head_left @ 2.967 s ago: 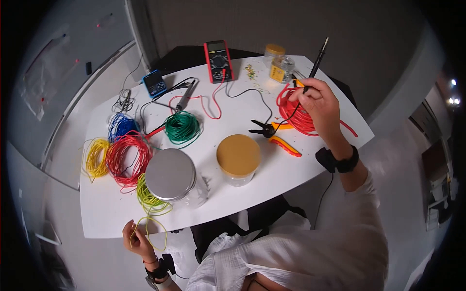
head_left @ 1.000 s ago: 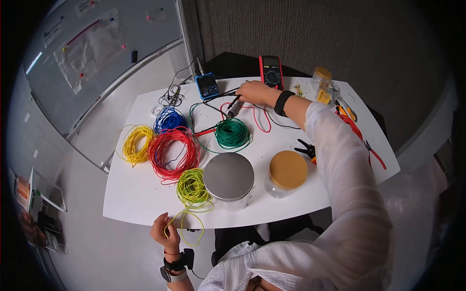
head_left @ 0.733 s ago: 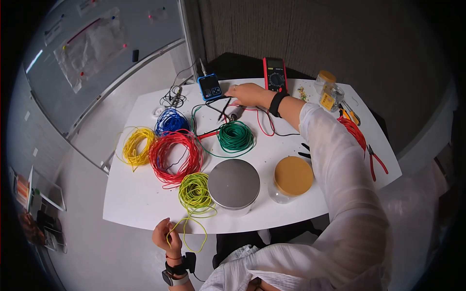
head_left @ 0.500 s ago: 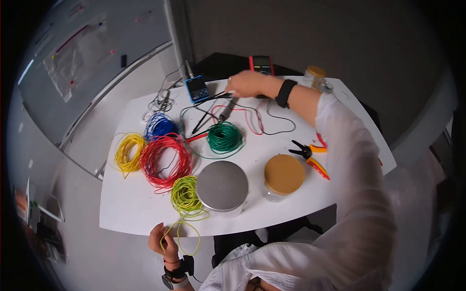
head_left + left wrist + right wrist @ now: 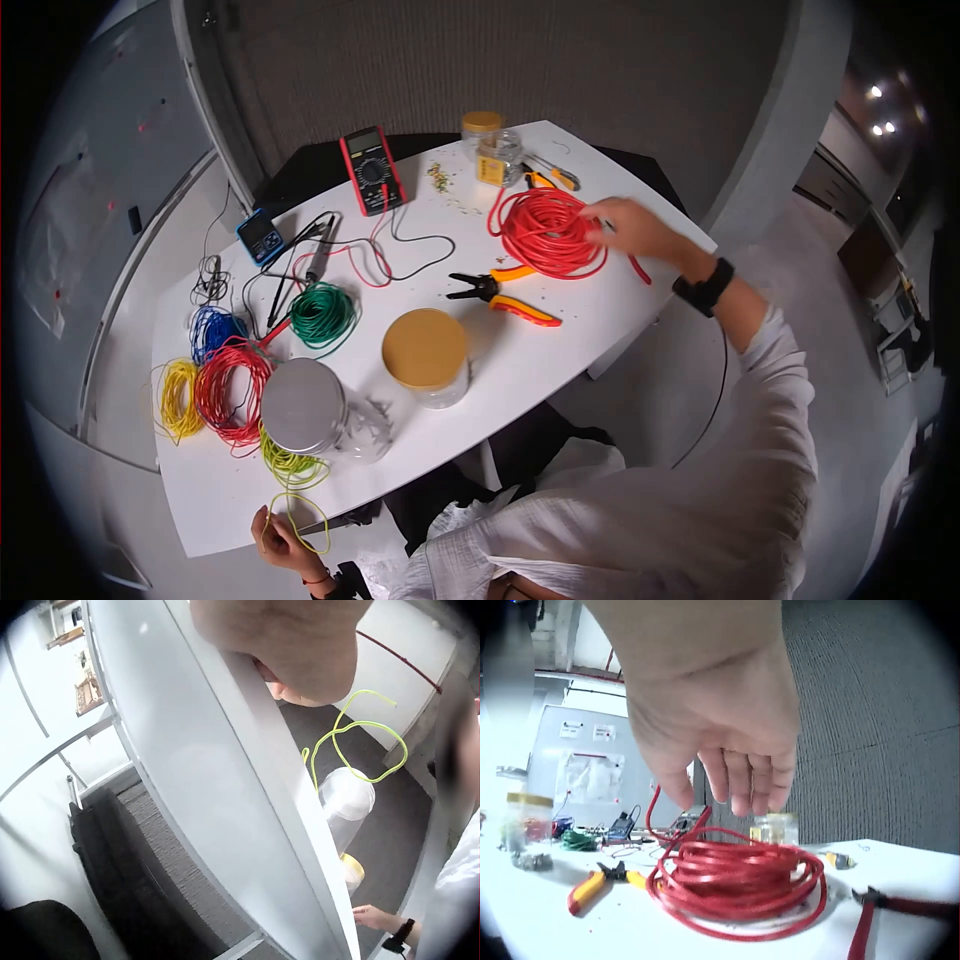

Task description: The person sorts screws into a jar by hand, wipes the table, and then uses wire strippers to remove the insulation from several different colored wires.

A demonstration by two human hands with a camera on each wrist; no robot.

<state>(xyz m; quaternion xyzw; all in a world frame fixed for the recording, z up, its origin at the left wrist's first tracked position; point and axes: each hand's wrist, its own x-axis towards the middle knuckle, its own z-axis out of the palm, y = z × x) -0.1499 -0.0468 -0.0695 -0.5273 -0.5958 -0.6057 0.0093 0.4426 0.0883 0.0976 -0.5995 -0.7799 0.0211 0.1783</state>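
Observation:
In the head view, my right hand (image 5: pixel 645 235) is at the right side of a thick red cable coil (image 5: pixel 550 235). The right wrist view has its fingers (image 5: pixel 739 784) hanging down with the thumb apart, above the coil (image 5: pixel 739 881) and holding nothing. My left hand (image 5: pixel 283 545) is by the table's near left edge, fingers loosely curled. A yellow-green wire (image 5: pixel 322 520) overlaps it in the head view; in the left wrist view, the wire's loop (image 5: pixel 405 750) and free end stand clear of the hand (image 5: pixel 289 649). Black-jawed strippers (image 5: pixel 525 310) lie near the red coil.
A grey-lidded jar (image 5: pixel 303 405) and a gold-lidded jar (image 5: pixel 425 350) stand near the front. Green (image 5: pixel 322 315), blue, yellow and red wire coils lie left. Behind are a multimeter (image 5: pixel 370 170), a blue device (image 5: pixel 261 238) and small jars (image 5: pixel 498 158). Red-handled cutters (image 5: pixel 866 922) lie right of the coil.
My right hand has left the black probe leads by the blue device and moved right to the red coil. The probes lie on the table. The head view has turned right; my left hand stays by the edge.

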